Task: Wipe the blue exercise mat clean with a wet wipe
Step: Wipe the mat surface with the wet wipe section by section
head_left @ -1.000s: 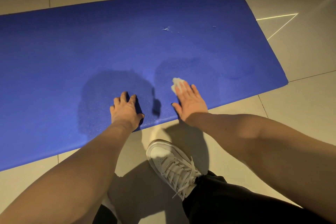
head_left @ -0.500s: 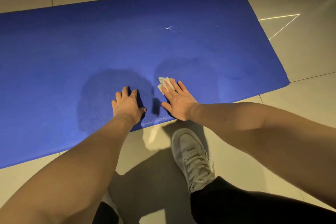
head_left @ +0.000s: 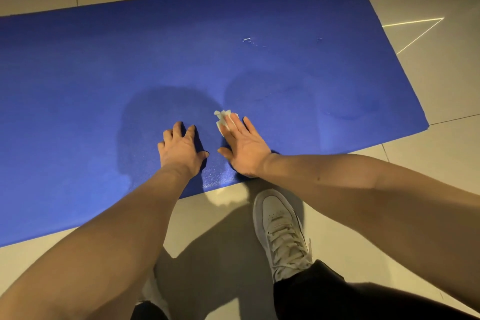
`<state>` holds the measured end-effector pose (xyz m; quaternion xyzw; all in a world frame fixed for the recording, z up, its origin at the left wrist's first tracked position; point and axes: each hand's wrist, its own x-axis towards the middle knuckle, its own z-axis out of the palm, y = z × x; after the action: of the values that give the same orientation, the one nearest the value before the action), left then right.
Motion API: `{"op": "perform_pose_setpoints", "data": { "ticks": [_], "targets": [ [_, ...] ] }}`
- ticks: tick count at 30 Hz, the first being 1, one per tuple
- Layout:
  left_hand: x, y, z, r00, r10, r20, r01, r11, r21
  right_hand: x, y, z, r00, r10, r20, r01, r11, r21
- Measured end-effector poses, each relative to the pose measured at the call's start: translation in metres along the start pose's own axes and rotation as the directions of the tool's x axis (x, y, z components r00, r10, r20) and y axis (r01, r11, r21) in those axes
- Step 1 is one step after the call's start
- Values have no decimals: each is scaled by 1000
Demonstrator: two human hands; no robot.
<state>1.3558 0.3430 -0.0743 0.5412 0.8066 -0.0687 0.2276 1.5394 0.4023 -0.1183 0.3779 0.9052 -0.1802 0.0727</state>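
Pressing down near the middle of the frame, the right hand (head_left: 244, 148) lay flat on the blue exercise mat (head_left: 78, 86) with its fingers straight and close together. It pinned a crumpled white wet wipe (head_left: 222, 117) under the fingertips, and the wipe's ragged edge stuck out past them toward the upper left. Nothing was gripped: the wipe was held only by the weight of the open palm and fingers.

Just to its left, the left hand (head_left: 181, 149) rested on the mat, close to the right hand but apart from it. Its fingers were spread and bent, with the tips on the mat and nothing in its hold.

The mat ran across the upper half of the frame on a pale tiled floor (head_left: 428, 163), with its near edge just below both wrists. A darker rounded patch (head_left: 155, 109) spread above the left hand, and a fainter one (head_left: 272, 96) lay above and right of the right hand. A few small white specks (head_left: 246, 39) sat higher up on the mat, toward the upper right.

Below the mat's edge, a white laced sneaker (head_left: 280, 226) stood on the floor under the right forearm, with a black trouser leg (head_left: 324, 296) behind it at the bottom of the frame. Thin bright lines (head_left: 415, 31) formed an angle on the floor at the upper right.
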Motion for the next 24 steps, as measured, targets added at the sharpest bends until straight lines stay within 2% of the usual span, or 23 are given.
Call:
{"op": "perform_pose_setpoints", "data": {
  "ticks": [2,3,7,9,11,12,14,16,19,21,24],
  "targets": [
    [5,1,-2,1000,3,-5,-3,1000,-3,0,23,-3,999,-53,-11,52,998,-47],
    [8,2,-3,1000,8,-6,-8,1000,-3,-1,36,-6,999,-27,-22,25,998,-60],
    [17,1,-5,1000,23,-15,-23,1000,-2,0,79,-21,959,278,-51,-281,956,-85],
    [20,1,-7,1000,23,-15,-23,1000,-3,8,75,-26,917,399,-28,-399,916,-46],
    [24,1,-9,999,21,-25,-21,1000,-4,19,54,-27,891,453,-26,-452,891,33],
    [26,1,-9,999,19,-30,-19,1000,-6,24,41,-27,904,426,-19,-424,903,70],
    [30,3,-12,999,16,-36,-16,1000,-8,31,16,-23,967,256,-1,-254,963,89],
    [34,6,-14,999,16,-41,-16,1000,-3,34,4,-19,995,98,21,-99,995,31],
    [41,9,-17,999,18,-38,-18,1000,2,40,23,-21,1000,15,26,-13,997,-77],
    [45,9,-18,999,25,-37,-25,1000,0,42,48,-26,998,57,16,-54,990,-129],
    [47,6,-19,999,30,-27,-30,1000,4,46,86,-42,961,275,-11,-275,955,-112]
  ]
}}
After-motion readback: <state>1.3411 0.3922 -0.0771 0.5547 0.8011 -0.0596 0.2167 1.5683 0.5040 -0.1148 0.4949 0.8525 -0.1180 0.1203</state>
